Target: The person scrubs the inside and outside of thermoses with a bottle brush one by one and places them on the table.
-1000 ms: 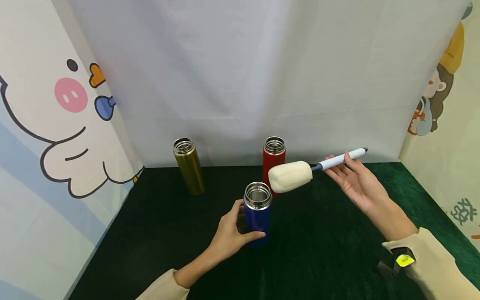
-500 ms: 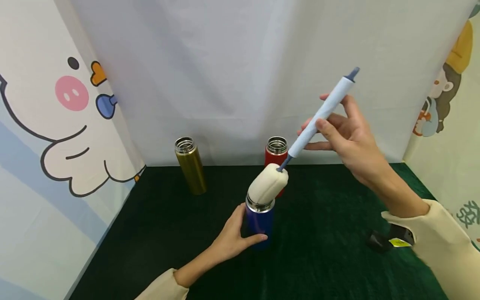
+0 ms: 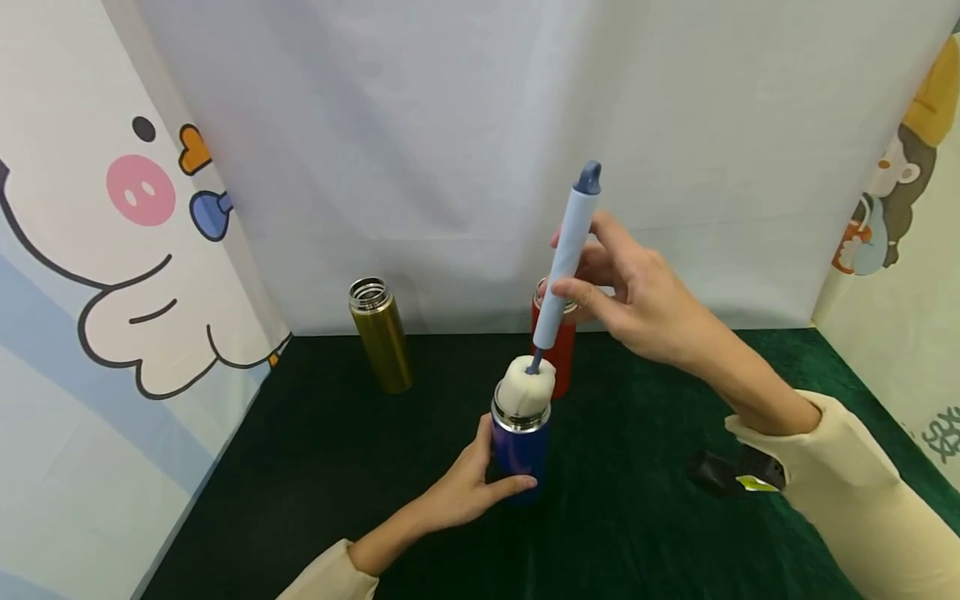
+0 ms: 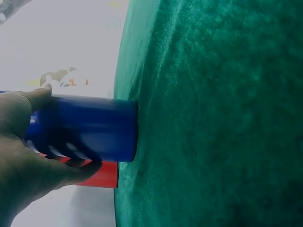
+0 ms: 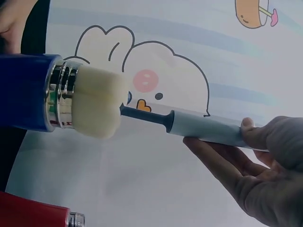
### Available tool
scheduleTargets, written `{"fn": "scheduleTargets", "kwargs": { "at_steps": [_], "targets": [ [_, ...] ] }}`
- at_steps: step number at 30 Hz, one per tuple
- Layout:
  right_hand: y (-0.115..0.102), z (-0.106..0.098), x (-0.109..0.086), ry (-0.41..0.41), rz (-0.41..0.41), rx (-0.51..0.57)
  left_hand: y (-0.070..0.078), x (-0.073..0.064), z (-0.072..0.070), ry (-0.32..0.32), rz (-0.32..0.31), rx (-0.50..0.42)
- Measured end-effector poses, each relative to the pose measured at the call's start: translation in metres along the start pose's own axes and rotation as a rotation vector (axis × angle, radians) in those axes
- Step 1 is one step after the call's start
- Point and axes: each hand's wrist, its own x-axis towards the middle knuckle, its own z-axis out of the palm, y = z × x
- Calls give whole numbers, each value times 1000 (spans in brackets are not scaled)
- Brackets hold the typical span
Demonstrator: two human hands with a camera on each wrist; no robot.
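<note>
A blue bottle (image 3: 521, 450) without a lid stands upright on the dark green cloth, its steel mouth facing up. My left hand (image 3: 468, 483) grips its side, thumb in front; the left wrist view shows the fingers curled round the blue wall (image 4: 90, 125). My right hand (image 3: 637, 292) pinches the pale blue handle (image 3: 567, 250) of a sponge bottle brush. The brush's cream sponge head (image 5: 97, 99) sits partly inside the bottle's mouth, its upper part bulging above the rim. How deep it reaches inside is hidden.
Behind the right hand stands a red bottle (image 3: 558, 367), partly covered by the brush and fingers. A gold bottle (image 3: 381, 342) stands open at the back left. A white curtain (image 3: 420, 167) hangs behind the green cloth (image 3: 622, 500).
My right hand has raised the brush from a near-level pose, turned it steeply upright and brought it left, its sponge now in the blue bottle's mouth. The left hand keeps its hold.
</note>
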Motion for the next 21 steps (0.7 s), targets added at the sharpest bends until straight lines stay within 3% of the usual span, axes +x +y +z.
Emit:
{"fn": "scheduleTargets", "kwargs": {
  "at_steps": [9,21],
  "targets": [
    [12,16,-4,-64,-37,2,1,2,3,-11,21,-9],
    [38,39,-19,-1,-161,-17,-3,2,0,-16,53,-17]
  ]
}}
